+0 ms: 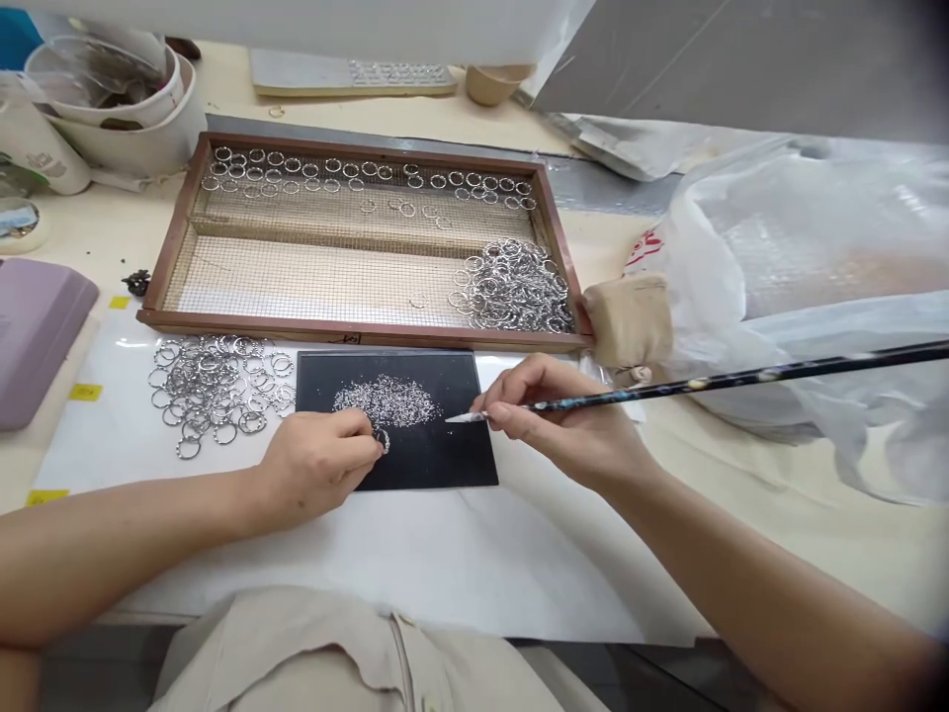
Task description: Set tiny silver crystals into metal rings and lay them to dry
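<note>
Clearly, with the clock face centred on the black pad (pixel 445 465), the left hand (pixel 326 460) sits at eight o'clock, lying over the pad's near corner. Its fingers are curled in, and the thumb and forefinger pinch a small silvery ring (pixel 384 441), which stands out just past the fingertips towards three o'clock, over the pad. I cannot tell whether that ring touches the pad's surface.

At three o'clock is the right hand (pixel 563 425), its fingers closed round a slim dark rod (pixel 630 395) in a pen grip. The rod's white tip (pixel 465 417) points towards nine o'clock, over the pad and just beside the spread of tiny glittering stones (pixel 386 403); whether it touches down is unclear. The rod's other end runs off towards three o'clock.

Off the pad's nine o'clock edge, a loose pile of rings (pixel 222 386) lies on a white sheet (pixel 445 564). At twelve o'clock stands a wood-framed mesh tray (pixel 371 329): rings lie in rows along its far side, and a dense heap of rings (pixel 519 287) fills its four o'clock corner. A tan bundle (pixel 630 316) sits at two o'clock, near that corner.
</note>
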The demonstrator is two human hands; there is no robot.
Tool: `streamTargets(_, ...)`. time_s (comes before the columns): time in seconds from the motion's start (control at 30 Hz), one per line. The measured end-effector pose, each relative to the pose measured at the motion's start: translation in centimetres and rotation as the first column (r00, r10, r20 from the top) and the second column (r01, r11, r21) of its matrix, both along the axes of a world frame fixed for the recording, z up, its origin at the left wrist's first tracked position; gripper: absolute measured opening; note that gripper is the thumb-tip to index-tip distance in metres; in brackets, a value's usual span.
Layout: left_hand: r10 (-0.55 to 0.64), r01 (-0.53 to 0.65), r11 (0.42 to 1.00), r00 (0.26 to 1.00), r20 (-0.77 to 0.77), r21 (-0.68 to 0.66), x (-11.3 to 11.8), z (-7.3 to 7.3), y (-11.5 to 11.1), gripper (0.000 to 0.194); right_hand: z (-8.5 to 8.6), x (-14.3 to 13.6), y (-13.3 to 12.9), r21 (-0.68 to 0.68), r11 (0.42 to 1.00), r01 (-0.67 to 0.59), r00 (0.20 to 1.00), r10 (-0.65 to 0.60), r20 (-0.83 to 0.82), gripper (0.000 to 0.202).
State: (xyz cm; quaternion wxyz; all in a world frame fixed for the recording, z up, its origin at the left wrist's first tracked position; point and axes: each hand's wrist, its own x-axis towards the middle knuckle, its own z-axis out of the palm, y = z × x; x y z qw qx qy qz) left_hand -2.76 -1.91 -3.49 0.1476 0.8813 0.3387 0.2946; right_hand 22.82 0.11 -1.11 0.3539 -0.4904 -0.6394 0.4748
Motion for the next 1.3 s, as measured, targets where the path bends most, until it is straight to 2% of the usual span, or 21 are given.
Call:
streamTargets(0.13,0.005,-0.005,1.000,1.000,-0.007,-0.009,0.0,-0.1,0.0,0.025,-1.0,0.1,0.6,0.012,0.998,-0.064,0.997,0.064,-0.034,0.025)
streamTargets(0.3,0.021,-0.021,1.000,1.000,-0.004,-0.022,0.1,-0.1,0.0,0.024,-1.7,0.4,0.2,0.022,0.993,-0.112,0.992,0.114,-0.062,0.023)
streamTargets(0.6,0.019,-0.019,1.000,1.000,-0.017,-0.021,0.2,0.3,0.0,0.028,-1.6,0.3,-0.1,0.028,0.992,-0.124,0.992,0.124,-0.018,0.022)
streamTargets(1.0,0.017,-0.017,1.000,1.000,-0.006,-0.025,0.3,0.2,0.1,0.023,-1.9,0.4,-0.3,0.077,0.984,-0.162,0.987,0.160,0.022,0.021)
streamTargets(1.2,0.020,-0.020,1.000,1.000,-0.015,-0.022,0.3,0.2,0.1,0.024,-2.2,0.6,-0.4,0.125,0.972,-0.198,0.980,0.197,0.020,0.021)
streamTargets(1.3,0.023,-0.023,1.000,1.000,-0.015,-0.017,0.3,0.2,0.1,0.025,-2.1,0.5,-0.4,0.111,0.979,-0.169,0.984,0.174,-0.035,0.021)
